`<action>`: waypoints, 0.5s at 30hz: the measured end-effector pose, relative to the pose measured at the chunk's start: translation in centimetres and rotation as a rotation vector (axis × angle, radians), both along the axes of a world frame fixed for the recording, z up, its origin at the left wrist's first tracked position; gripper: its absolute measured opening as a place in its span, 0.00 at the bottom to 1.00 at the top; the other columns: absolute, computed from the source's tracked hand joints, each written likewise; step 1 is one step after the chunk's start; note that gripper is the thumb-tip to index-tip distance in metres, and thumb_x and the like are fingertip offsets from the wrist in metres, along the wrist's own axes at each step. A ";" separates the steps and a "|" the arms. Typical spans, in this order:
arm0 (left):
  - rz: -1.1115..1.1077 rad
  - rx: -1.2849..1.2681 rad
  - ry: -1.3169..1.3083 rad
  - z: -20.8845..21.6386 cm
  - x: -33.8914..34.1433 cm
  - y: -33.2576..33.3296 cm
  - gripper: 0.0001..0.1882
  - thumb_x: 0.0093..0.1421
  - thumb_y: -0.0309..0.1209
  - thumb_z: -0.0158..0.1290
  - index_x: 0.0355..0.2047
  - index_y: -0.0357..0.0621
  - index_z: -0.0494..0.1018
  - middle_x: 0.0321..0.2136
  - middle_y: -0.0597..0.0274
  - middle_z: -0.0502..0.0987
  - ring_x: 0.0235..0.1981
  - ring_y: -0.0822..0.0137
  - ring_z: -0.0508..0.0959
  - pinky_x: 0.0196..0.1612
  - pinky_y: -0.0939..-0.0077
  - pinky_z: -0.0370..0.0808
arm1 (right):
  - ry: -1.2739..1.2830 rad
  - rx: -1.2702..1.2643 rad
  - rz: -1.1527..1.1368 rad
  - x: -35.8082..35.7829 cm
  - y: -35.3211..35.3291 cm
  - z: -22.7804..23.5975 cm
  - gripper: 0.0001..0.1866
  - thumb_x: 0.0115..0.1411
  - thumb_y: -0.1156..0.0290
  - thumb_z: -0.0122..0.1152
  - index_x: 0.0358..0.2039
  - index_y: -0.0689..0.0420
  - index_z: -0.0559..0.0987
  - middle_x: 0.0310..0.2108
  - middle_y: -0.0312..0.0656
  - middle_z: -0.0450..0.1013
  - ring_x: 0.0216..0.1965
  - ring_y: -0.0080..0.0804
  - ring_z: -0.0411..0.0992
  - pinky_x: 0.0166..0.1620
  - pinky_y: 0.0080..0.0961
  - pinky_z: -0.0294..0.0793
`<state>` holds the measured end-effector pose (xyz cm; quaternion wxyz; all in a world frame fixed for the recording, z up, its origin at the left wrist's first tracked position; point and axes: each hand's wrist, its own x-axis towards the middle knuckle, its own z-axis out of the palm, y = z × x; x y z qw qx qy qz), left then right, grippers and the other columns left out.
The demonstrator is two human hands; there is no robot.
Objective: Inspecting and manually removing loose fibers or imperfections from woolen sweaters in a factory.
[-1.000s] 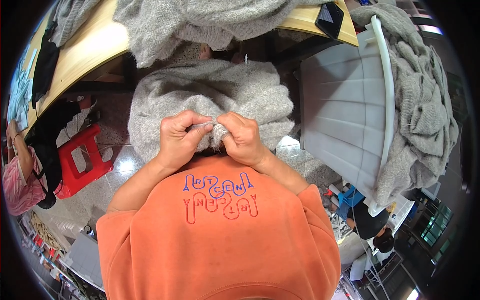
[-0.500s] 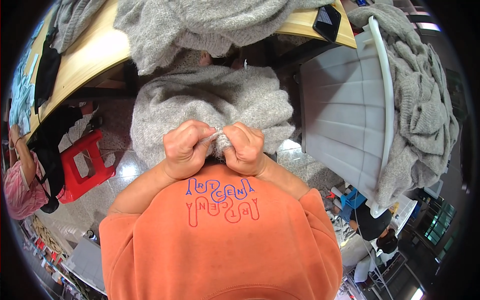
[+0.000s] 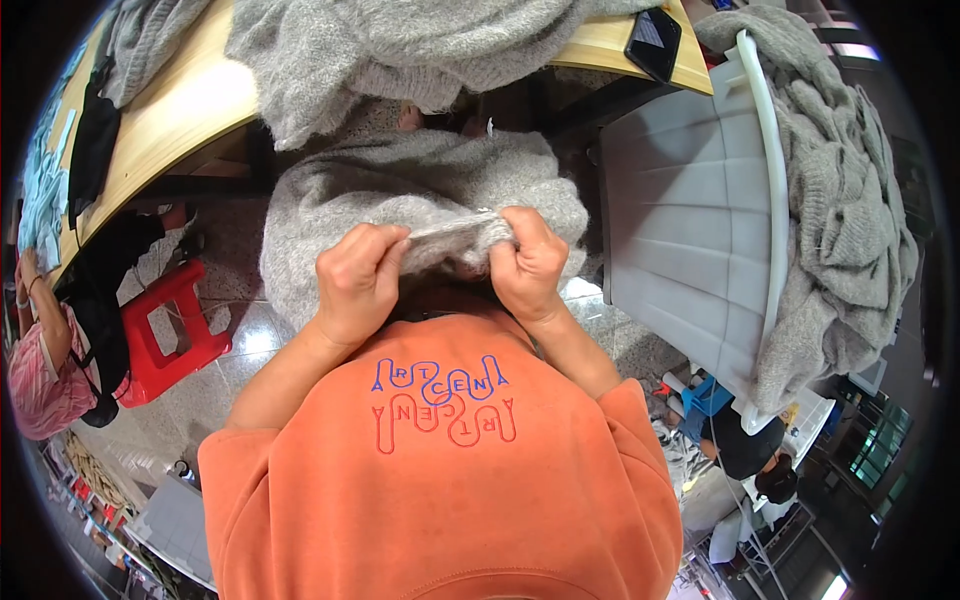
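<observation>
A fluffy grey knit garment (image 3: 335, 205) lies over my lap in loose folds. My left hand (image 3: 358, 278) is closed in a pinch at one end of a taut, pale grey stretch of it. My right hand (image 3: 530, 262) grips a bunched piece of the same knit, thumb pressed against the fingers. Between the two hands the pale stretch runs almost straight, slightly higher at the right. Whether it is loose yarn or a pulled-out edge of the knit, I cannot tell.
Ahead, more grey knitwear (image 3: 420, 50) hangs over the edge of a wooden table (image 3: 205, 95), with a phone (image 3: 654, 45) at its right end. A grey plastic bin (image 3: 690, 190) heaped with knitwear (image 3: 840, 200) stands right. Left are a red stool (image 3: 170, 330) and a seated person (image 3: 50, 370).
My hands have moved apart, the right one shifting right and forward, the left slightly left. The pale stretch of knit between them has lengthened and drawn tight.
</observation>
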<state>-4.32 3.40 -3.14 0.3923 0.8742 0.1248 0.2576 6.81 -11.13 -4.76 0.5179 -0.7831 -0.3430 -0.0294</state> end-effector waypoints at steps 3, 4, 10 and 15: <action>0.029 -0.058 0.215 -0.5 -0.1 0.2 0.02 0.48 0.23 0.52 0.24 0.40 0.71 0.20 0.54 0.71 0.21 0.55 0.72 0.23 0.70 0.68 | 0.137 0.000 -0.036 -0.3 -0.7 -1.8 0.11 0.41 0.84 0.46 0.28 0.64 0.72 0.20 0.43 0.68 0.18 0.27 0.66 0.24 0.20 0.66; 0.034 -0.058 0.216 -0.8 -0.2 0.2 0.02 0.48 0.23 0.52 0.24 0.40 0.71 0.20 0.54 0.71 0.21 0.55 0.72 0.23 0.70 0.68 | 0.205 0.000 -0.058 -0.4 -0.8 -2.3 0.11 0.42 0.84 0.45 0.28 0.64 0.73 0.19 0.42 0.69 0.18 0.24 0.66 0.24 0.19 0.65; -0.014 -0.458 0.257 -1.6 -0.4 1.4 0.02 0.50 0.22 0.50 0.25 0.37 0.70 0.18 0.63 0.71 0.18 0.71 0.69 0.22 0.78 0.66 | 0.271 -0.411 0.188 1.2 -2.1 -2.0 0.13 0.41 0.81 0.51 0.31 0.61 0.73 0.27 0.45 0.71 0.27 0.36 0.70 0.31 0.25 0.68; -0.099 -0.789 0.390 -0.2 0.1 1.3 0.04 0.53 0.24 0.48 0.23 0.36 0.70 0.16 0.75 0.65 0.19 0.84 0.60 0.21 0.87 0.58 | 0.116 -0.349 0.532 0.6 -0.1 1.4 0.20 0.41 0.75 0.60 0.38 0.59 0.71 0.42 0.47 0.67 0.42 0.43 0.66 0.43 0.30 0.65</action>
